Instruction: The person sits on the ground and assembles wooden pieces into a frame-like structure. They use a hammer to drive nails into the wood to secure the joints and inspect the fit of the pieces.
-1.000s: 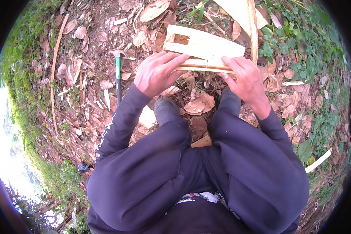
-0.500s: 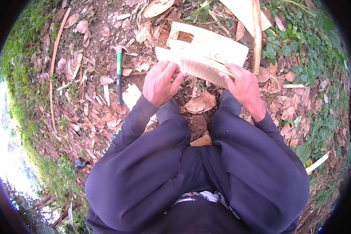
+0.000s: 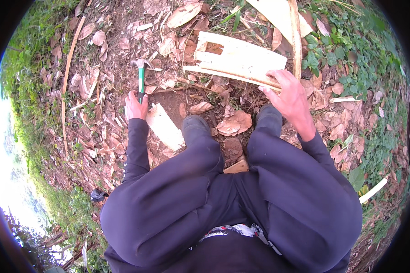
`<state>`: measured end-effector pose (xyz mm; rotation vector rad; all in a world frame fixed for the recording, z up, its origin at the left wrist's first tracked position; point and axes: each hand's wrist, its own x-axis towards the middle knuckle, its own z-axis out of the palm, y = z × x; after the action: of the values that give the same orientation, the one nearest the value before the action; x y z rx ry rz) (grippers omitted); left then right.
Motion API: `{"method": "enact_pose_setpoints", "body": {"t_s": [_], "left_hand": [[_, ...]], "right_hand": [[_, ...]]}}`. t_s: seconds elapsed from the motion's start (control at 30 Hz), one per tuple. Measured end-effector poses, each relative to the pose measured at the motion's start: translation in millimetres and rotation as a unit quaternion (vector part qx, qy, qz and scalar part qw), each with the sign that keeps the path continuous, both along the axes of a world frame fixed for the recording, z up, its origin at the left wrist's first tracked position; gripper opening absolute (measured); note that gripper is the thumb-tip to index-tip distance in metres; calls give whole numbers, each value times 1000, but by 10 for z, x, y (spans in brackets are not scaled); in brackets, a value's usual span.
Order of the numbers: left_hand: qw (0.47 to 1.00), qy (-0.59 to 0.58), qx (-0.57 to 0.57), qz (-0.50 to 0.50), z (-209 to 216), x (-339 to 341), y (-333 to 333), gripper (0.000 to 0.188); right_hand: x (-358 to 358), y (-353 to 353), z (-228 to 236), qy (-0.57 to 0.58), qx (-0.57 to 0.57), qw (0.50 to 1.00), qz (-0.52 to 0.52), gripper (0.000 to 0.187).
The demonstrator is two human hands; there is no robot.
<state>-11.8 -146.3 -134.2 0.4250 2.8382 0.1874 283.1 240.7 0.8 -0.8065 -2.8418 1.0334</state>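
Note:
My left hand [image 3: 136, 106] is closed round the dark grip of a claw hammer [image 3: 141, 75] with a green and black handle; its metal head points away from me. My right hand [image 3: 289, 98] grips the right end of a pale wooden piece [image 3: 241, 61] made of joined boards. That piece has a rectangular opening near its left end, and a narrow board edge [image 3: 223, 74] runs along its near side. Between the hammer and my left boot lies a loose pale wood offcut [image 3: 165, 126].
Dry leaves [image 3: 234, 123] and wood chips cover the ground. A long thin strip [image 3: 68, 68] lies at the left. A larger pale board [image 3: 273, 13] and a upright-lying stick [image 3: 296, 41] are at the far right, beside green plants [image 3: 337, 54]. My boots [image 3: 196, 127] stand close by.
My left hand has let go of the wooden piece, moved left and taken hold of the hammer. The wooden piece has tilted in my right hand, so its near board shows edge-on.

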Motion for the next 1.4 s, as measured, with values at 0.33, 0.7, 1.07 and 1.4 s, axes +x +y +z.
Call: {"method": "enact_pose_setpoints", "body": {"t_s": [0.33, 0.7, 1.07, 1.4], "left_hand": [[921, -104, 375, 10, 999, 473, 943, 49], [426, -508, 717, 215, 856, 1141, 1648, 70], [416, -487, 729, 241, 794, 1180, 1630, 63], [431, -398, 807, 67, 824, 951, 1600, 65]], "right_hand": [[-20, -58, 363, 36, -54, 998, -18, 39], [40, -287, 317, -19, -474, 870, 133, 50], [-11, -383, 304, 0, -462, 873, 158, 43], [-15, -487, 305, -39, -515, 854, 63, 39]]}}
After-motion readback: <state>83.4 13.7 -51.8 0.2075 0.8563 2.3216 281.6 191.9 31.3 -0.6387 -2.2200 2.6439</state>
